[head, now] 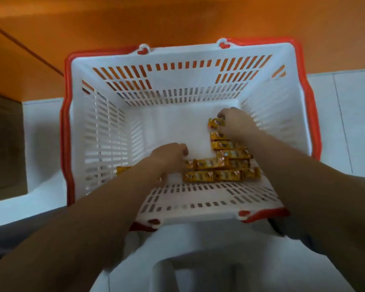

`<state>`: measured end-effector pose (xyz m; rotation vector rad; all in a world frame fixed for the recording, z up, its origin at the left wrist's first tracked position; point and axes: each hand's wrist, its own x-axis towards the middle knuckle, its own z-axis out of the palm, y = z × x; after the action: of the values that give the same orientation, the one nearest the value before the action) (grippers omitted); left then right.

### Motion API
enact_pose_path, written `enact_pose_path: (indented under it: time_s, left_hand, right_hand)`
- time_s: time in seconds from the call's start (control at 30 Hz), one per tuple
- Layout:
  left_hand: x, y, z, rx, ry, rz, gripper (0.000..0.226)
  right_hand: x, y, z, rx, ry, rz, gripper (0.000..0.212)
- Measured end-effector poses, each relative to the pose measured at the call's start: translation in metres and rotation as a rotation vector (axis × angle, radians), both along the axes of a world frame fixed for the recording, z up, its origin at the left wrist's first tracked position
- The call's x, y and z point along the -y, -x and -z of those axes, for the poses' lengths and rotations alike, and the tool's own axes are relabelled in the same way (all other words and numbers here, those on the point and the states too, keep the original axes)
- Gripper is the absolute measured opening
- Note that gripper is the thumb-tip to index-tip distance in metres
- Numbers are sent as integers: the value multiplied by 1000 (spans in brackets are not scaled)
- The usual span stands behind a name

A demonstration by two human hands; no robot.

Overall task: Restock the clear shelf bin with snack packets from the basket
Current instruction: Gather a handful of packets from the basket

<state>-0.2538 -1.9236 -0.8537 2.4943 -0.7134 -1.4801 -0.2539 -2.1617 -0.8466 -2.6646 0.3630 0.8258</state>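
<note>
Fingers (223, 114) on packet (215, 123), long axis left-right

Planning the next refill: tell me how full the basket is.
Nearly empty: the basket holds a low layer of yellow packets; much floor shows bare.

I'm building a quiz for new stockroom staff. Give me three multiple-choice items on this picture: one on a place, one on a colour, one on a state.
1. Where do the snack packets lie?
A) on the floor of the basket
B) on the tiles outside
C) in a clear bin

2. What colour are their wrappers?
A) blue
B) green
C) yellow-gold

3. What are the two hands doing?
A) hanging at the person's sides
B) reaching down inside the basket
C) gripping the handles

Answers: 1 A, the packets lie inside, on its white bottom; 2 C, every wrapper shows yellow-gold; 3 B, the left hand and the right hand are both among the packets.
</note>
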Motion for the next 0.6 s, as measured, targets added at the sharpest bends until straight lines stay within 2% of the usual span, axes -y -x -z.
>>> enact_pose_path:
  time_s: [0.13,0.23,0.33,0.43,0.5,0.6]
  left_hand:
    - [3,3,5,-17,1,66,45]
    - [2,-2,2,-8,28,53,37]
    - [-6,-9,-4,-82,114,-137,35]
    - [-7,-7,-7,-294,212,-312,30]
    - [-2,0,-6,-362,221,-300,32]
    - [5,11,-2,-352,178,-224,34]
  right_hand:
    - [0,-2,1,42,13,2,42]
    - [-3,-10,-7,116,-63,2,47]
    - [-3,-7,-12,8,-131,-18,47]
    - [0,2,-11,-135,-135,-31,48]
    - [1,4,-13,-181,-147,-23,50]
    - [2,4,-14,-229,-120,-53,56]
